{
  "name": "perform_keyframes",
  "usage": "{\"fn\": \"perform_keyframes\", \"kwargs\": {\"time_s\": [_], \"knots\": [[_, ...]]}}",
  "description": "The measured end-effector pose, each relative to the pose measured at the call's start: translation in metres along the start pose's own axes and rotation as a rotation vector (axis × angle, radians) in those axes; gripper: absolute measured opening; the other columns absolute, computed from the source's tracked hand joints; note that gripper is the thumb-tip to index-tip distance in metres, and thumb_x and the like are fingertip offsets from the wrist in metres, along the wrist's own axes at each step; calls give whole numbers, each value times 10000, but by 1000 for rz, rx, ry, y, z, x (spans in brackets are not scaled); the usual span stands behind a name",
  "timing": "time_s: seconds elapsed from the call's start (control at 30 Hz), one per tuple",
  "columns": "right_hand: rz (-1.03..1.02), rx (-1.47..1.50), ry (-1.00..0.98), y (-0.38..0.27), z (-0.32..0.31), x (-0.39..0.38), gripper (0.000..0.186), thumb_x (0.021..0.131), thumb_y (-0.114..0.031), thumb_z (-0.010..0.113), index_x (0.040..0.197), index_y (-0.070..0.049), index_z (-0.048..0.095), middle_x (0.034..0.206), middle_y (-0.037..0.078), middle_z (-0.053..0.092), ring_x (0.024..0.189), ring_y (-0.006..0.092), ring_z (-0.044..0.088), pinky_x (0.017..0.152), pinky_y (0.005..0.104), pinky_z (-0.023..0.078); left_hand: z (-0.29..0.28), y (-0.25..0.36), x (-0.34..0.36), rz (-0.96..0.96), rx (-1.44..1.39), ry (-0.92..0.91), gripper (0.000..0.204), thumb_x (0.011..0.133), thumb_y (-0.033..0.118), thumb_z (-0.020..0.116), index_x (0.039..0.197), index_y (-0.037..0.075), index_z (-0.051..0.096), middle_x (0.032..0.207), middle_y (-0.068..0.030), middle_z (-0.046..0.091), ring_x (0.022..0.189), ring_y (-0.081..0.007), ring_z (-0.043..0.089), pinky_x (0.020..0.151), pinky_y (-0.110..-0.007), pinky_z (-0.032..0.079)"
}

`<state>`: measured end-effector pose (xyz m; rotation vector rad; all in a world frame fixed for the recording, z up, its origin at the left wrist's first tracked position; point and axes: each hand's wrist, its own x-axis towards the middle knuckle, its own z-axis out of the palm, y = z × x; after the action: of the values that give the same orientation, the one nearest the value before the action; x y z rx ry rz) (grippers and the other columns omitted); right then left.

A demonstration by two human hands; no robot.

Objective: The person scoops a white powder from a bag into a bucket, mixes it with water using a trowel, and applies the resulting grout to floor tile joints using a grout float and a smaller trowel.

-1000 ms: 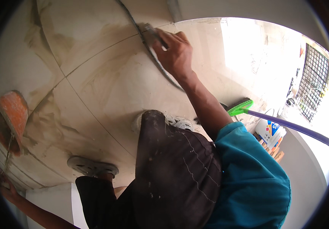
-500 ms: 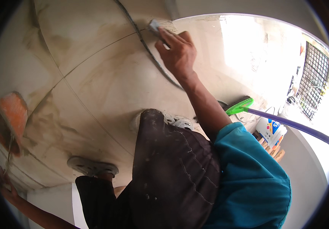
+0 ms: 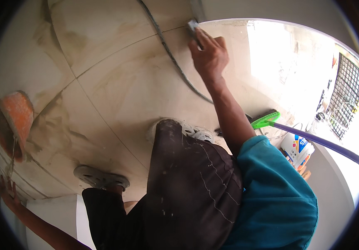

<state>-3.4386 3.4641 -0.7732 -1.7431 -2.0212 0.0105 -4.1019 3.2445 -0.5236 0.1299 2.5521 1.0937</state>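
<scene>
My right hand (image 3: 212, 58) is stretched out over the tiled floor, its fingers closed on a small scraper (image 3: 193, 26). The tool's pale grey end meets the floor by a tile joint, close to the corner of the grey wall. At the far left, my left hand (image 3: 8, 195) has its fingers apart, just below an orange bucket (image 3: 20, 114). That bucket is dusty outside, dark inside, and seems tilted by the lens. Its thin handle (image 3: 12, 160) hangs toward my fingertips; whether they touch it I cannot tell.
A dark cable (image 3: 169, 52) curves across the dusty tiles (image 3: 117, 87). Right of my forearm lie a green broom head (image 3: 266, 119) with a purple stick (image 3: 321, 142), and a white bucket (image 3: 295, 146). My grey clogs (image 3: 100, 177) stand on the floor; a metal grille (image 3: 344, 89) is beyond.
My right hand and the scraper have slid right along the tile joint, toward the wall corner. My left hand's fingers have spread and risen a little toward the orange bucket.
</scene>
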Motion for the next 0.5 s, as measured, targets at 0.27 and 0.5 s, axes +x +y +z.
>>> {"fn": "perform_keyframes", "kwargs": {"time_s": [0.27, 0.5], "knots": [[22, 121, 4, -26, 8, 3, 292, 738, -172, 731, 1026, -126, 755, 869, 15, 738, 666, 197, 590, 643, 306, 527, -40, -39, 31, 71, 83, -53, 579, 967, 472, 442, 1505, 291, 327, 1549, -34, 344, 1376, -332, 362, 1128, -476, 177], [-44, 214, -134, -58, 5, 0, 289, 746, -173, 727, 1026, -105, 750, 880, 40, 736, 652, 199, 593, 638, 311, 536, -18, -27, 17, 27, 164, 127, 570, 963, 431, 470, 1490, 230, 386, 1506, -68, 408, 1366, -307, 382, 1106, -453, 259]]}}
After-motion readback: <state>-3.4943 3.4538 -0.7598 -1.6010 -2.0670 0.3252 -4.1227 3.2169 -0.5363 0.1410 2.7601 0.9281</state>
